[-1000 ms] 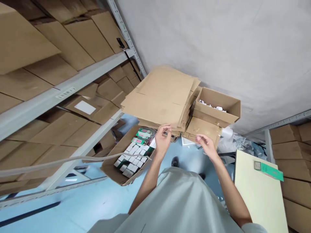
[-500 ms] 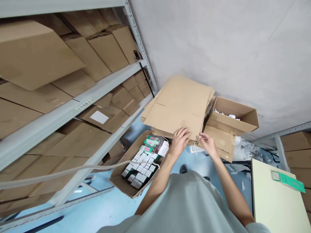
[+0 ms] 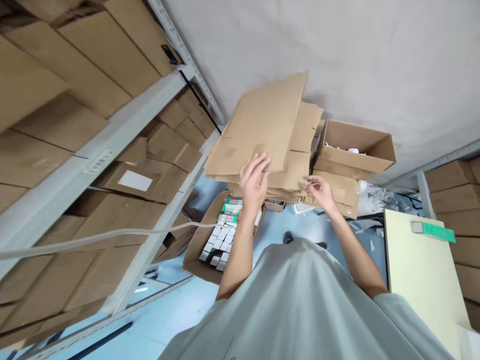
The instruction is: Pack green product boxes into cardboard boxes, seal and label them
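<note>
A stack of flattened cardboard boxes (image 3: 296,172) lies in front of me. Its top flattened box (image 3: 262,125) sits askew, shifted left, with its far right corner raised. My left hand (image 3: 255,182) rests on this top piece near its front edge, fingers stretched over the board. At the front right corner of the piece beneath, my right hand (image 3: 318,190) has thumb and fingers pinched together on the edge. Below my left forearm, partly hidden by it, is an open carton (image 3: 200,260) packed with small white-ended boxes (image 3: 221,240) and a few green ones (image 3: 230,210).
Shelving (image 3: 150,110) loaded with brown cartons runs along the left. An open box (image 3: 356,150) holding white pieces stands right of the stack. A pale table (image 3: 416,270) at the right bears a green box (image 3: 433,231). A pale cable (image 3: 131,232) crosses the left side.
The top flattened box has slid left and turned, its far right corner rising, and uncovers the piece beneath. My left hand moved left with it; my right hand stays at the stack's front right corner.
</note>
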`<action>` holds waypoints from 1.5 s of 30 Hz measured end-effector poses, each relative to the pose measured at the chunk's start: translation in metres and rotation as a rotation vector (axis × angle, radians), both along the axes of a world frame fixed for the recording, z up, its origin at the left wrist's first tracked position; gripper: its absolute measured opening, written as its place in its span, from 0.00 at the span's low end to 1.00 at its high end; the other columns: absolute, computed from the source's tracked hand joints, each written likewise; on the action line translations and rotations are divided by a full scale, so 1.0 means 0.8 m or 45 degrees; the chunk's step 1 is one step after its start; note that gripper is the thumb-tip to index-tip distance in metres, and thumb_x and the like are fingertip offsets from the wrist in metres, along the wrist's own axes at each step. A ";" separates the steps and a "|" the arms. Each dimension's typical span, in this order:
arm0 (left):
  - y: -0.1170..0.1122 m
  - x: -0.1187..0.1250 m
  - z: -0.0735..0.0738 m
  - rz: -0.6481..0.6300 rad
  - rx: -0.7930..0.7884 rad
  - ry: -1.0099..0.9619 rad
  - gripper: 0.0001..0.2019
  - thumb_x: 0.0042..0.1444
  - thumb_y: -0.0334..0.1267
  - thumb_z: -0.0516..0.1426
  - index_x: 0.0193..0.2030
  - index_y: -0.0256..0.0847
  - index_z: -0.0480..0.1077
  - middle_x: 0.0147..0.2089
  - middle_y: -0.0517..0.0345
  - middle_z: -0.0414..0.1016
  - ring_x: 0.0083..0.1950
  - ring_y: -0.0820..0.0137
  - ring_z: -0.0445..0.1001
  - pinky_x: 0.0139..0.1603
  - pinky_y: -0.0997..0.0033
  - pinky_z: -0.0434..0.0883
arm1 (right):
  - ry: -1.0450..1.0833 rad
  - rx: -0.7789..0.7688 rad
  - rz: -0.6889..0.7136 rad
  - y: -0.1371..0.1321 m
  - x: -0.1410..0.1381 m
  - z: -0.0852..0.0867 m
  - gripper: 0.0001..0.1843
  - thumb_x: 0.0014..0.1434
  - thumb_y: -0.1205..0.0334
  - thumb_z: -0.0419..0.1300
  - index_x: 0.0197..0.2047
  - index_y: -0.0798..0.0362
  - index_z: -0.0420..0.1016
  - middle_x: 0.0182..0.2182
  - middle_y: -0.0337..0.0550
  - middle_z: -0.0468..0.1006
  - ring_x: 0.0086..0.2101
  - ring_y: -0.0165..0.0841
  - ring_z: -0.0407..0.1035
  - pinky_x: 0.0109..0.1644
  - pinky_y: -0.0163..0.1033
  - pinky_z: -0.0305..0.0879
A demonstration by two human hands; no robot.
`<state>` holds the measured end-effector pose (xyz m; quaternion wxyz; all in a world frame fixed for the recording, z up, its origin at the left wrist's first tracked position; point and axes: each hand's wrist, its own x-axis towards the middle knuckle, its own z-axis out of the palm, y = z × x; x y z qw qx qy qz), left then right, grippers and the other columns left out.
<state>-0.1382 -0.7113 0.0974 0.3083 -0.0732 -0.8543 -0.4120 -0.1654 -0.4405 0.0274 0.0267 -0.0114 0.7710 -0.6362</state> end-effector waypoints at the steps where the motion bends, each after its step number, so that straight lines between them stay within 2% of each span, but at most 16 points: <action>1: -0.004 -0.002 0.005 0.016 -0.002 0.014 0.21 0.80 0.47 0.53 0.70 0.46 0.79 0.73 0.49 0.80 0.81 0.57 0.71 0.84 0.48 0.64 | 0.004 0.014 -0.013 0.001 0.000 -0.005 0.26 0.60 0.40 0.71 0.52 0.50 0.81 0.40 0.47 0.86 0.34 0.40 0.82 0.42 0.46 0.81; 4: -0.009 -0.001 0.015 0.022 -0.005 0.039 0.21 0.80 0.47 0.53 0.69 0.45 0.79 0.72 0.47 0.81 0.79 0.58 0.73 0.83 0.50 0.67 | 0.001 0.039 -0.050 0.002 0.004 -0.016 0.23 0.60 0.44 0.71 0.53 0.49 0.80 0.39 0.43 0.85 0.32 0.37 0.81 0.40 0.44 0.80; 7: -0.006 0.002 0.012 -0.008 -0.025 0.030 0.20 0.80 0.47 0.54 0.69 0.46 0.80 0.72 0.48 0.81 0.79 0.58 0.74 0.82 0.49 0.67 | -0.057 0.002 -0.082 0.001 0.006 -0.026 0.24 0.59 0.44 0.72 0.52 0.48 0.78 0.39 0.42 0.85 0.31 0.37 0.81 0.37 0.42 0.79; 13: 0.020 -0.004 -0.027 -0.116 -0.091 -0.072 0.19 0.78 0.48 0.57 0.67 0.50 0.81 0.74 0.49 0.80 0.81 0.55 0.71 0.84 0.47 0.64 | -0.162 -0.246 -0.037 -0.015 0.009 -0.035 0.24 0.61 0.38 0.71 0.47 0.47 0.73 0.34 0.38 0.84 0.28 0.37 0.82 0.33 0.40 0.80; 18: 0.040 -0.007 -0.053 -0.200 -0.131 -0.238 0.18 0.73 0.51 0.63 0.63 0.52 0.83 0.74 0.49 0.80 0.82 0.50 0.69 0.86 0.42 0.59 | -0.103 -0.374 0.014 -0.027 0.011 -0.024 0.25 0.63 0.36 0.70 0.48 0.46 0.71 0.36 0.36 0.83 0.30 0.35 0.84 0.36 0.39 0.82; 21: 0.041 -0.006 -0.060 -0.233 -0.188 -0.280 0.24 0.67 0.55 0.68 0.65 0.51 0.82 0.77 0.47 0.76 0.84 0.47 0.65 0.87 0.40 0.57 | -0.106 -0.424 0.034 -0.036 0.010 -0.016 0.26 0.64 0.36 0.70 0.50 0.47 0.71 0.37 0.36 0.82 0.31 0.34 0.84 0.36 0.37 0.80; 24: 0.031 -0.010 -0.058 -0.229 -0.286 -0.298 0.28 0.64 0.53 0.70 0.68 0.50 0.80 0.79 0.46 0.74 0.85 0.47 0.63 0.87 0.40 0.56 | -0.089 -0.511 0.097 -0.043 0.003 -0.009 0.27 0.66 0.35 0.70 0.52 0.48 0.73 0.37 0.37 0.83 0.32 0.33 0.84 0.36 0.36 0.81; 26: 0.020 -0.017 -0.050 -0.195 -0.347 -0.283 0.24 0.68 0.46 0.65 0.70 0.49 0.79 0.78 0.47 0.75 0.84 0.50 0.65 0.87 0.41 0.58 | -0.070 -0.563 0.144 -0.040 -0.007 -0.006 0.26 0.67 0.36 0.69 0.53 0.48 0.76 0.38 0.38 0.84 0.33 0.33 0.84 0.37 0.35 0.80; 28: 0.011 -0.025 -0.037 -0.154 -0.412 -0.252 0.24 0.70 0.38 0.60 0.71 0.48 0.78 0.77 0.48 0.76 0.83 0.53 0.67 0.87 0.43 0.59 | -0.071 -0.595 0.115 -0.027 -0.020 -0.009 0.22 0.70 0.39 0.68 0.54 0.48 0.78 0.40 0.40 0.86 0.35 0.32 0.84 0.38 0.33 0.80; 32: 0.006 -0.039 -0.007 -0.082 -0.534 -0.221 0.27 0.69 0.33 0.58 0.74 0.49 0.76 0.77 0.49 0.76 0.82 0.57 0.69 0.86 0.47 0.63 | -0.210 -0.585 -0.083 0.014 -0.040 -0.030 0.10 0.71 0.53 0.67 0.49 0.50 0.79 0.40 0.40 0.87 0.35 0.29 0.82 0.37 0.31 0.77; 35: 0.014 -0.044 0.004 -0.072 -0.573 -0.196 0.26 0.70 0.34 0.59 0.74 0.46 0.76 0.76 0.46 0.77 0.81 0.57 0.70 0.84 0.50 0.66 | -0.381 -0.543 -0.036 0.030 -0.039 -0.048 0.03 0.68 0.62 0.67 0.44 0.51 0.78 0.37 0.38 0.86 0.34 0.28 0.81 0.36 0.30 0.76; 38: 0.025 -0.047 0.002 -0.081 -0.613 -0.238 0.27 0.69 0.35 0.59 0.74 0.45 0.75 0.76 0.43 0.76 0.81 0.56 0.70 0.84 0.50 0.67 | -0.517 -0.546 0.093 0.025 -0.032 -0.058 0.04 0.67 0.67 0.68 0.45 0.52 0.79 0.36 0.38 0.86 0.33 0.29 0.82 0.38 0.31 0.78; 41: 0.038 -0.051 -0.009 -0.125 -0.694 -0.358 0.28 0.68 0.36 0.60 0.75 0.44 0.73 0.77 0.41 0.74 0.83 0.53 0.67 0.85 0.46 0.64 | -0.583 -0.568 0.154 0.010 -0.028 -0.065 0.07 0.69 0.69 0.67 0.50 0.53 0.80 0.36 0.40 0.85 0.33 0.30 0.82 0.40 0.34 0.81; 45: 0.065 -0.054 -0.029 -0.124 -0.794 -0.477 0.31 0.68 0.38 0.60 0.77 0.42 0.70 0.80 0.37 0.69 0.84 0.50 0.64 0.86 0.42 0.61 | -0.611 -0.560 0.177 -0.003 -0.027 -0.080 0.15 0.71 0.66 0.67 0.60 0.53 0.80 0.42 0.43 0.87 0.39 0.35 0.84 0.51 0.44 0.85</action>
